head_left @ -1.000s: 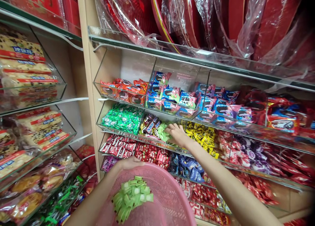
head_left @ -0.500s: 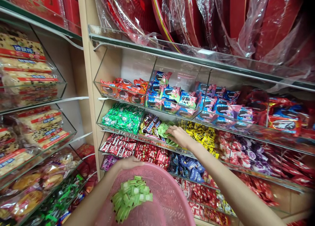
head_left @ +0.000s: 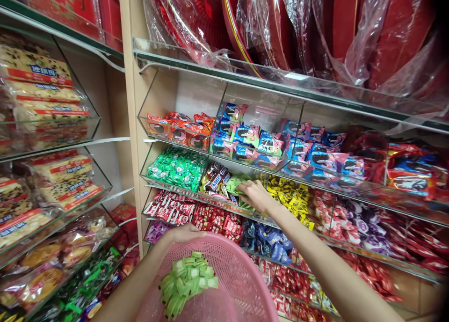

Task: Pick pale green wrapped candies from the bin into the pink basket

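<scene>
My left hand grips the far left rim of a pink plastic basket, its fingers closed over the edge. A heap of green-wrapped candies lies in the basket. In a clear shelf bin, my right hand is down among more green-wrapped candies, fingers curled on them and the fingertips partly hidden. Snickers bars sit just left of these candies. To the right of my hand are yellow-wrapped candies.
Clear bins in rows hold green packets, blue snack packs and red packets. A glass shelf edge runs above, under red items in plastic wrap. Packaged bread fills shelves on the left.
The view has shifted slightly, so the shelves appear a little further right. My right hand stays among the green-wrapped candies, and my left hand keeps its hold on the basket.
</scene>
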A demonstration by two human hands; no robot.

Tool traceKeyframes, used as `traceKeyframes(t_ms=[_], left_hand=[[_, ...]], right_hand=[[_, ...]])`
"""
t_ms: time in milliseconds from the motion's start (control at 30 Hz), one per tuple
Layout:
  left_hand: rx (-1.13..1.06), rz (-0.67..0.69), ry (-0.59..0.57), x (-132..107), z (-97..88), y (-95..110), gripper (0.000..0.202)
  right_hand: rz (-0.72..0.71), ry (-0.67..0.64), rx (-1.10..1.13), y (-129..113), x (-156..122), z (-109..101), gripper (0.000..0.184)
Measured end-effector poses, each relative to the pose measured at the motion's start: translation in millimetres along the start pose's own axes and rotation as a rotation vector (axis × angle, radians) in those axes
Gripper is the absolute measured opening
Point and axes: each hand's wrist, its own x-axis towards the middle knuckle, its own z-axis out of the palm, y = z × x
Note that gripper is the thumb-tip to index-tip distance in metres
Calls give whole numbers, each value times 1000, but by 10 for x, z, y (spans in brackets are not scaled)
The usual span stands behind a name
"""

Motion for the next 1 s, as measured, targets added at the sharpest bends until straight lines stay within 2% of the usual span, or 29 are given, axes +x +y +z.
traceKeyframes(t_ms=[433, 500, 700, 867, 1000], left_hand=[[-3, 13, 7, -98, -18, 89, 68], [-13, 3, 10, -111, -22, 100, 68], [-50, -23, 8, -125, -22, 109, 67], [-78, -25, 13, -96, -35, 42, 67], [-63, -21, 38, -68, -54, -21, 67]], right_hand=[[55, 84, 104, 40, 82, 149, 43], [31, 104, 154, 39, 64, 167, 40], [55, 132, 189, -1, 35, 163, 10], [93, 115, 86, -17, 42, 89, 12], [143, 152, 52, 22, 14, 1, 15]])
